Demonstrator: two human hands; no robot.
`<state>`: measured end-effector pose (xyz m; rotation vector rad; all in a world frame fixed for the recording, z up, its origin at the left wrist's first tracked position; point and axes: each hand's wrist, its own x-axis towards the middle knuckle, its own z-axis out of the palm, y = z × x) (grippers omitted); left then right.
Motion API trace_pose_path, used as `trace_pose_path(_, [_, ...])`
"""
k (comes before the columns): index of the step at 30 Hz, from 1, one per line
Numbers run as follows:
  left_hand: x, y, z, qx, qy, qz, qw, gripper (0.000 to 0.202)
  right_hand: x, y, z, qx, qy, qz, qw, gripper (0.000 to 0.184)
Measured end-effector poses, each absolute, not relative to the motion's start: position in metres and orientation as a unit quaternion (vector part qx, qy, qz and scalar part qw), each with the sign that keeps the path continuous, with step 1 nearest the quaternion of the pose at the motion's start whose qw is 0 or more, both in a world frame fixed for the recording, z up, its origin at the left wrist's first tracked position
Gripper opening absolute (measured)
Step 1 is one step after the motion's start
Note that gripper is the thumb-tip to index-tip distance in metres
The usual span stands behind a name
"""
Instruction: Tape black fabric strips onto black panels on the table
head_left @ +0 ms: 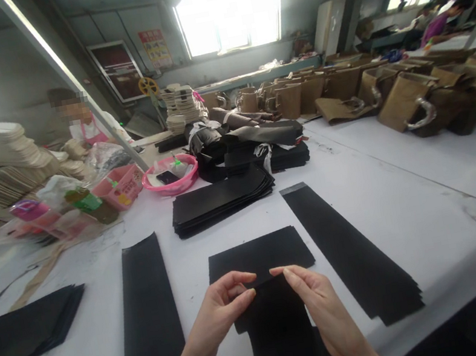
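Note:
Both my hands are at the upper edge of a black strip of sheet material in front of me. My right hand pinches its right corner between thumb and fingers. At the left corner is my left hand, thumb and index finger closing about the edge. Just beyond my fingertips, a wider black piece lies flat on the white table, partly covered by the strip and my hands. A long black strip lies left of my hands, and a fanned stack of long black strips lies to the right.
Farther back sit a stack of black pieces and a pink basin with a phone in it. Another black stack is at the left edge. Brown bags crowd the right rear. A person in a pink apron is at the left.

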<state>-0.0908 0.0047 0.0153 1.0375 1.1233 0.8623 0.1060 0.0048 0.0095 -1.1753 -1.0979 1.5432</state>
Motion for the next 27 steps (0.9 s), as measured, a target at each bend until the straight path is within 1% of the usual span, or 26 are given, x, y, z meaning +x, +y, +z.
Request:
trace_pose_path(2, [-0.093,0.007,0.021,0.508,0.504,0.350,0.605,0.028,0.104,0.004,0.009,-0.478,-0.455,0.616,0.430,0.038])
trace_pose_path(6, [-0.087,0.010,0.034,0.607,0.523,0.318,0.508,0.028,0.100,0.004,0.012,-0.479,-0.506,0.580,0.423,0.036])
trace_pose_path(9, [-0.081,0.012,0.038,0.633,0.523,0.312,0.477,0.029,0.097,0.004,0.015,-0.464,-0.534,0.565,0.424,0.035])
trace_pose_path(11, [-0.079,0.014,0.038,0.635,0.519,0.310,0.481,0.029,0.096,0.003,0.016,-0.459,-0.544,0.557,0.429,0.034])
trace_pose_path(16, [-0.080,0.016,0.035,0.610,0.499,0.309,0.532,0.026,0.094,0.001,0.017,-0.458,-0.573,0.521,0.438,0.031])
trace_pose_path(19, [-0.081,0.016,0.032,0.604,0.500,0.316,0.534,0.027,0.091,0.000,0.014,-0.467,-0.566,0.515,0.443,0.030])
trace_pose_path(24, [-0.083,0.013,0.031,0.601,0.501,0.327,0.530,0.026,0.088,0.000,0.003,-0.467,-0.477,0.584,0.462,0.028])
trace_pose_path(27, [-0.083,0.012,0.032,0.603,0.508,0.329,0.519,0.025,0.086,0.000,-0.001,-0.453,-0.440,0.625,0.459,0.027])
